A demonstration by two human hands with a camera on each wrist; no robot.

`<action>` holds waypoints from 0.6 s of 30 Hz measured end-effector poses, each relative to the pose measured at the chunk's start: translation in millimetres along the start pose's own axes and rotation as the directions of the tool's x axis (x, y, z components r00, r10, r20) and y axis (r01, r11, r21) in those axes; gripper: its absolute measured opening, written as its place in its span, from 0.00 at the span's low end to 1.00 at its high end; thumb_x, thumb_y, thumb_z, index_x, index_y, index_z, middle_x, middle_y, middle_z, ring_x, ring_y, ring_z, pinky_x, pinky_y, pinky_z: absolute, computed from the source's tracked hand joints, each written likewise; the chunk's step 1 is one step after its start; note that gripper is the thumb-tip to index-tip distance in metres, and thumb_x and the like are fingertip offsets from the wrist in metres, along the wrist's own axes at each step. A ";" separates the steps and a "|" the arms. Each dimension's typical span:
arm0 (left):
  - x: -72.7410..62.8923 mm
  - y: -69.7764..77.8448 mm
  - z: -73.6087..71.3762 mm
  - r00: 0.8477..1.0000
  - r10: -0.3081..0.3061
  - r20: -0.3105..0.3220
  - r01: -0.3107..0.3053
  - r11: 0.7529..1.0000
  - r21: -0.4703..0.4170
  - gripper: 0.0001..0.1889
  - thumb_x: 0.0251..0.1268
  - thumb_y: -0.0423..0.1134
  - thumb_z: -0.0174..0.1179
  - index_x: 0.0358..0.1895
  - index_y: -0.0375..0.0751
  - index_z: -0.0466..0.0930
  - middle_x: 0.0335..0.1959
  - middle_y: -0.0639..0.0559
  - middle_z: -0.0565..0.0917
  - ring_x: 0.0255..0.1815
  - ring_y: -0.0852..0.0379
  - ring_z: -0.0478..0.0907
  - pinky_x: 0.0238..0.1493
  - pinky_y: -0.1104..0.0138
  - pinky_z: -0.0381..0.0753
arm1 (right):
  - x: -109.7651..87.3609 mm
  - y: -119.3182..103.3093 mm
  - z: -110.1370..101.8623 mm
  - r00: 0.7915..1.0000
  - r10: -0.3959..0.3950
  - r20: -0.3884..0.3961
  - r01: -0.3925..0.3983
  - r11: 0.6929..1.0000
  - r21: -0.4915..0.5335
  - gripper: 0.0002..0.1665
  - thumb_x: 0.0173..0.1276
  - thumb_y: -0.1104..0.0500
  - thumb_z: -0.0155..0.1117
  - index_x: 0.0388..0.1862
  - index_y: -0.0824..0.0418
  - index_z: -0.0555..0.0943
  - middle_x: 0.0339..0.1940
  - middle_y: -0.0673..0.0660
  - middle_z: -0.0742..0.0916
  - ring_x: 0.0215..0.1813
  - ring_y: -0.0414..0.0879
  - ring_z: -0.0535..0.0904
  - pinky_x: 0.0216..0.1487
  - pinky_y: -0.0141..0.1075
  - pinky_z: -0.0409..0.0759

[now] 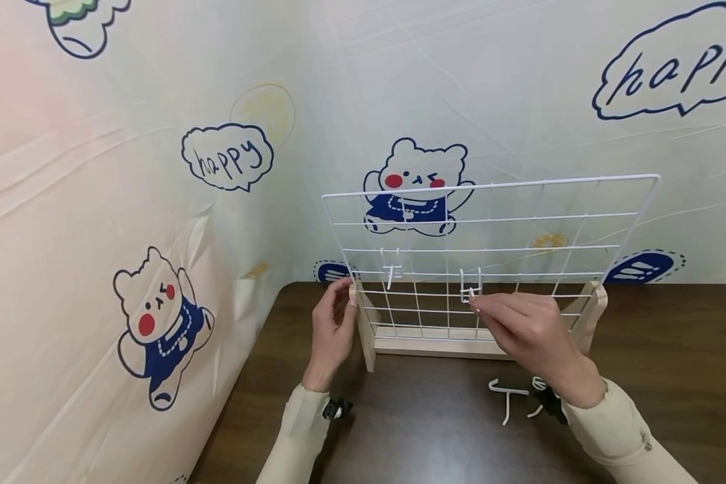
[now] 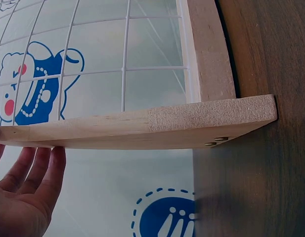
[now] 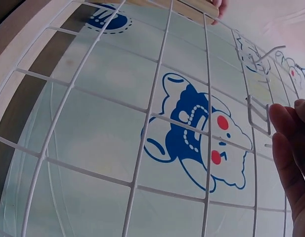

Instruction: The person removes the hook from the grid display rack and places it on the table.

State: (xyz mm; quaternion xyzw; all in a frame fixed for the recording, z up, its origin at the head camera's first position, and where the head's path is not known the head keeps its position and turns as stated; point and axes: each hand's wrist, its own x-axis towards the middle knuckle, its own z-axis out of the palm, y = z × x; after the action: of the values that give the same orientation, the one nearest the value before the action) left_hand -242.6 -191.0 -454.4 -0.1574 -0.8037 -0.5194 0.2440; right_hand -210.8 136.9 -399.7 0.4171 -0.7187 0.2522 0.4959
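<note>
- Head view: the right hand (image 1: 526,329) pinches a white hook (image 1: 470,294) by its arm, its grip together on it; the hook lies against the wire grid (image 1: 490,186) at 7 o'clock from the grid's middle. Whether its bends are fully seated cannot be told.
- The left hand (image 1: 333,333), at 9 o'clock from the right, has its grip clamped on the upper part of the left wooden upright (image 1: 366,336), fingers along the outer face.
- A hung hook (image 1: 390,274) sits between 9 and 10 o'clock from the pinched one, several wires apart from the grid's top edge.
- The right wooden upright (image 1: 594,312) bounds the grid at 3 o'clock, just beyond the right hand; the base bar (image 1: 438,348) runs along 6 o'clock.
- In front of that bar, a stretch of tabletop (image 1: 423,423) opens between the forearms.
- Two loose hooks, one whole (image 1: 507,407) and one partly hidden (image 1: 538,383) by the black wrist device (image 1: 552,402), lie at 5 o'clock.
</note>
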 end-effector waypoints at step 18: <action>0.4 -0.3 0.5 1.000 0.016 -0.001 -0.016 1.000 -0.003 0.16 0.79 0.34 0.56 0.65 0.40 0.77 0.60 0.44 0.85 0.58 0.51 0.83 0.59 0.53 0.87 | -4.5 -3.3 -3.7 1.000 -0.022 -0.009 0.022 1.000 -0.015 0.21 0.82 0.55 0.56 0.36 0.62 0.91 0.30 0.54 0.93 0.27 0.47 0.89 0.30 0.43 0.86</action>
State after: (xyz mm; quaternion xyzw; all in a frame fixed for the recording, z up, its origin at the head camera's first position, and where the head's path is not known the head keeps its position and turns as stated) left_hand -243.2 -190.7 -454.6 -0.1640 -0.8014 -0.5187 0.2486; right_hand -205.5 139.6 -402.6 0.4200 -0.7136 0.2433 0.5051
